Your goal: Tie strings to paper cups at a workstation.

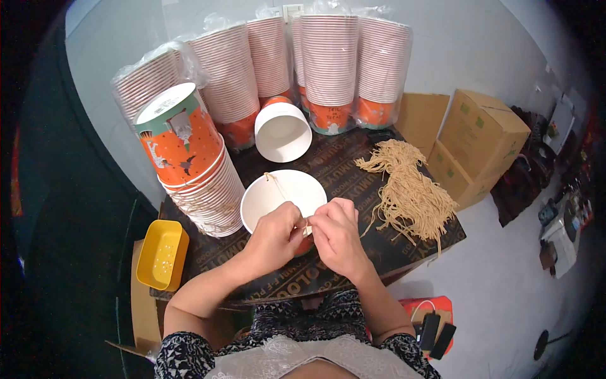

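Note:
A white-lined paper bucket (259, 196) stands upright at the table's near middle, a patch of orange outside showing beneath my hands. A tan cord (276, 184) is tied at the far side of its rim and runs across the opening toward my hands. At the near rim my left hand (274, 237) is closed, thumb and fingers pinched around the cord. Close beside it, my right hand (339, 239) is also closed, fingertips pinching the cord at the rim. The exact grip and the cord's end are hidden by my fingers.
Nested finished-looking buckets (208, 196) lean at left, by a yellow tray (146, 268) holding small white bits. Bagged bucket stacks (328, 63) line the wall; one bucket (284, 136) lies on its side. A bundle of tan cords (410, 196) lies right, near cardboard boxes (483, 129).

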A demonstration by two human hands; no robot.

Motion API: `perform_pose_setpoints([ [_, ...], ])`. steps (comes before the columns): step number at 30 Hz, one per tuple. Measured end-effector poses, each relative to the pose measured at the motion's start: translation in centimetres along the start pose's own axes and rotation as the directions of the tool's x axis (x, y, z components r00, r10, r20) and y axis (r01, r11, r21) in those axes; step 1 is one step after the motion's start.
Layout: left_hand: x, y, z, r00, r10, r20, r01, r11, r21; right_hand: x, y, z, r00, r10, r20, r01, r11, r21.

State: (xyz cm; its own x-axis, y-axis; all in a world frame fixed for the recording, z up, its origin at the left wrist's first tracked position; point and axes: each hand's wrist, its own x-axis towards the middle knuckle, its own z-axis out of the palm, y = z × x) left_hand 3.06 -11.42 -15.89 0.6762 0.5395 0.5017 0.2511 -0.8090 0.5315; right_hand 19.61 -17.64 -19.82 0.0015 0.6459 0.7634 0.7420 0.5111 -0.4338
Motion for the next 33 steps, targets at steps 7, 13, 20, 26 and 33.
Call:
perform_pose_setpoints([
  [7,-0.8,-0.3,0.9,0.975,0.143,-0.169,-0.127,0.987,0.102,0.2,-0.3,-0.1,0.998,0.023,0.053,-0.022,1.000,-0.022],
  [13,-0.9,-0.4,1.1,0.980,0.119,-0.159,-0.111,0.992,0.056,0.0,0.1,0.1,0.998,0.051,0.030,-0.052,0.998,0.046],
  [20,-0.4,0.3,0.1,0.992,-0.107,-0.070,0.100,0.990,-0.100,-0.6,-0.5,1.0,0.988,0.017,-0.157,0.002,0.992,0.126],
  [26,0.1,0.1,0.1,0.976,-0.207,-0.067,0.198,0.973,-0.118,-2.1,-1.2,1.1,0.975,-0.105,-0.198,0.096,0.994,-0.057],
  [33,0.6,0.0,0.3,0.946,-0.315,-0.084,0.310,0.948,-0.069,-3.0,-0.8,0.7,0.977,-0.193,-0.095,0.198,0.979,0.048],
])
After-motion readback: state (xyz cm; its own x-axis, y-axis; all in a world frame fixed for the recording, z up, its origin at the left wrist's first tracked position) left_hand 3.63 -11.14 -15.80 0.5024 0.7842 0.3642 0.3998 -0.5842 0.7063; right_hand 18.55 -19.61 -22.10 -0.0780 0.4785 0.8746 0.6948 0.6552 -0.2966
